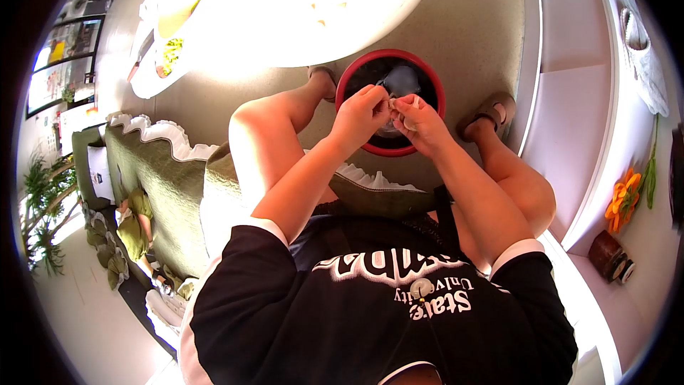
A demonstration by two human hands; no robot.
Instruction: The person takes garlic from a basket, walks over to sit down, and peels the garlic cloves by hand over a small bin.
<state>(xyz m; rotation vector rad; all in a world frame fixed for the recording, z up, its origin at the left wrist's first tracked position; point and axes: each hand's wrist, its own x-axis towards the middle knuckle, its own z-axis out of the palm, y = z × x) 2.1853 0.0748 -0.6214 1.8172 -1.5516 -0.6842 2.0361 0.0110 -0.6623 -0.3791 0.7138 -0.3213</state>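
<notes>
Both my hands meet over a red-rimmed bin (432, 71) on the floor between my feet. My left hand (360, 115) is closed, thumb and fingers pinched at a small pale piece (392, 106). From the other side, my right hand (422, 122) pinches the same piece, its fingers bent and almost touching the left ones. The piece is too small and overexposed to name. Inside the dark-lined bin, below the hands, lies a grey-blue item (402, 80), partly covered by my fingers.
A white round table (370, 25), badly overexposed, stands ahead, with a dish of green food (171, 55) at its left. The green sofa (160, 178) with frilled edging is under and beside me. White cabinets (577, 100) line the right, with an orange flower (623, 196).
</notes>
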